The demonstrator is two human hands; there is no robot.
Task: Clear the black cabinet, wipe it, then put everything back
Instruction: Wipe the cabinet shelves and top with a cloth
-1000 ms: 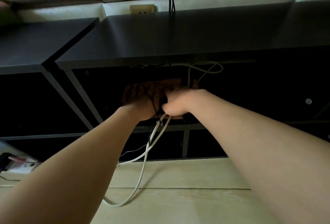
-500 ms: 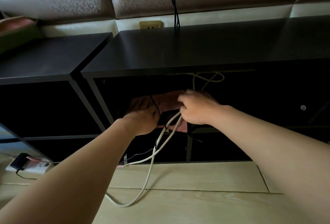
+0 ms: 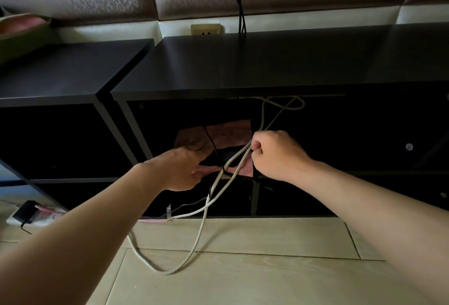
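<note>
The black cabinet [image 3: 243, 66] stands against the wall with open compartments. A pink cloth [image 3: 230, 132] lies inside the upper middle compartment. My left hand [image 3: 184, 168] reaches into that compartment, its fingers stretched flat over the cloth's left part and the thumb spread below. A thin black cable [image 3: 210, 139] runs across the cloth beside my fingers. My right hand [image 3: 274, 154] pinches two white cables [image 3: 218, 197] at the compartment's front and holds them to the right of the cloth. The cables loop from under the cabinet top down onto the floor.
A second black cabinet [image 3: 60, 71] adjoins on the left. A power strip with a black adapter [image 3: 29, 212] lies on the floor at the left. Black cords [image 3: 240, 12] hang down the padded wall beside a socket [image 3: 206, 29]. Pale wooden floor [image 3: 267, 268] lies in front.
My right hand has drawn the white cables up and to the right, away from the cloth. My left hand has stayed on the cloth. The view has pulled back and lowered.
</note>
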